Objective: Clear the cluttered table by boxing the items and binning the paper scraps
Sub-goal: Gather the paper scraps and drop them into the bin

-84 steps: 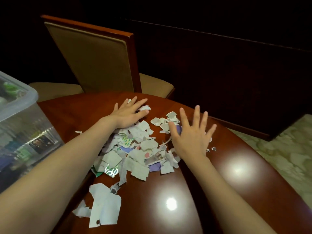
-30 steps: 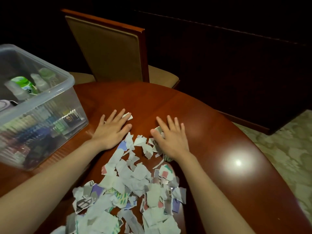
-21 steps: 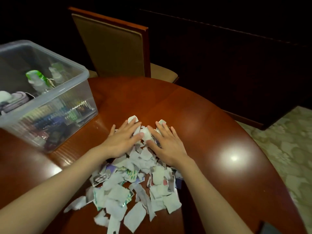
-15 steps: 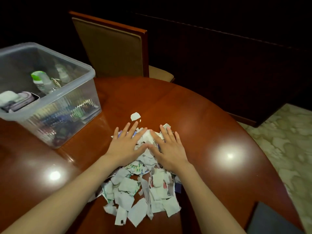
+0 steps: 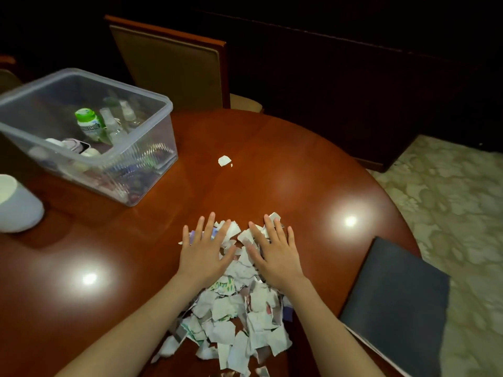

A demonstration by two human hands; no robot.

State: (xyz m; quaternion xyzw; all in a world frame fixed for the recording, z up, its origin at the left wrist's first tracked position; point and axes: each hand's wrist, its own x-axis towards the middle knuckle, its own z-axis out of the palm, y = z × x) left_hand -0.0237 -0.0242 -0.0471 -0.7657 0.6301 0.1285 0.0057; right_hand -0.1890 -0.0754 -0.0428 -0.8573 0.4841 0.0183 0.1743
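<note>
My left hand and right hand lie flat, fingers straight and spread, pressing the far end of the torn paper scraps and gripping nothing. Beyond my fingertips one stray scrap lies alone on the wooden table. Far left of my fingers stands a clear plastic box, with a white container nearer me. A dark folder lies to their right.

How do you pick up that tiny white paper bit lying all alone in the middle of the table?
The lone scrap lies flat and thin on the shiny table, so no side sticks up to grab. It is probably best to come from straight above, press a fingertip on its middle, slide it until a torn edge lifts, then pinch that edge.
</note>
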